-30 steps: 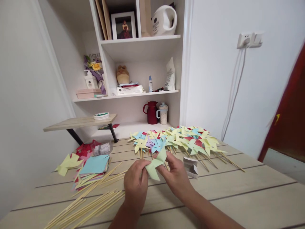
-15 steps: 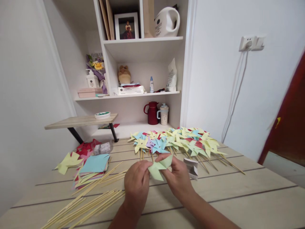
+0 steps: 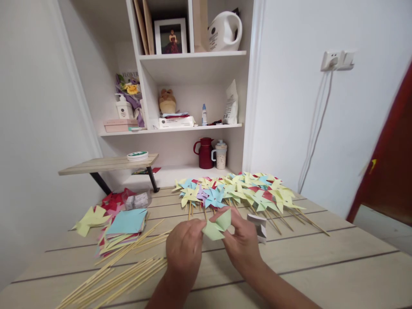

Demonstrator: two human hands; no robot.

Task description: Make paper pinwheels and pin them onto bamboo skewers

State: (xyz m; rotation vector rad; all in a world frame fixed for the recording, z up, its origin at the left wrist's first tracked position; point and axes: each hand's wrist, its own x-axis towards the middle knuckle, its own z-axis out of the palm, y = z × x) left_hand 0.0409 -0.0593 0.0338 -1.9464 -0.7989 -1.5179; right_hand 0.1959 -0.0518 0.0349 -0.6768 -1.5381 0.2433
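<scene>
A pale green paper pinwheel (image 3: 216, 227), partly folded, is held between my two hands above the table. My left hand (image 3: 184, 246) pinches its left edge, fingers curled together. My right hand (image 3: 242, 240) is closed around the right side, with a folded blade rising between thumb and fingers. The pinwheel's centre is partly covered by my fingers. Just beyond my hands lie several finished pinwheels (image 3: 215, 197) on sticks, in yellow, blue, red, green and purple. Beside my right hand stands a small open grey-white box (image 3: 258, 226).
Thin wooden sticks (image 3: 122, 279) lie loose at the front left. Behind them are a stack of cut paper squares (image 3: 126, 223), a yellow paper pinwheel (image 3: 92, 219) and a clear box (image 3: 137, 200). A small raised stand (image 3: 106, 164) is at the back left, before the shelving (image 3: 193, 56).
The blade at the right of the green paper has been bent further inward, and the paper has tilted slightly. Both hands keep their hold; the surrounding things stay put.
</scene>
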